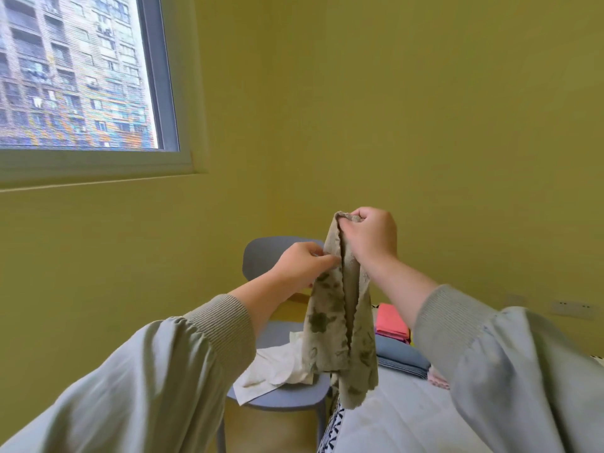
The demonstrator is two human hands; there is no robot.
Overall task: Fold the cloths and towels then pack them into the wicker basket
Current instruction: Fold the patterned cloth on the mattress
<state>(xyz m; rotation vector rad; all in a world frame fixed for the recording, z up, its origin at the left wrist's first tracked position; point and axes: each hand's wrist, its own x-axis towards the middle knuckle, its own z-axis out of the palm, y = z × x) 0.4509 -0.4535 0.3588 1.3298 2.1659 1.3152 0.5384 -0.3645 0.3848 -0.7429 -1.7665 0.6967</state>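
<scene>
Two hands raised, one cloth between them. Far left is a window (pixel 75 70), not relevant to the task. The left hand (pixel 302 266) pinches a side edge of the olive floral cloth (pixel 340 322) partway down, fingers curled onto the fabric. Below it a crumpled white cloth (pixel 271 371) lies unfolded on the seat of the grey chair (pixel 277 256). The floral cloth hangs in the air, doubled lengthwise, its lower end loose. The right hand (pixel 372 237), higher up, is clenched round its top corner. Right of that, on the bed (pixel 408 413), a folded pink cloth (pixel 390 320) sits by folded blue cloths (pixel 400 356); stacked or adjacent, cannot tell. Wicker basket not in view.

Step looks like an early fold of the floral cloth. The next move probably needs corners matched, edges aligned, then the cloth laid flat. White cloth not yet folded.
</scene>
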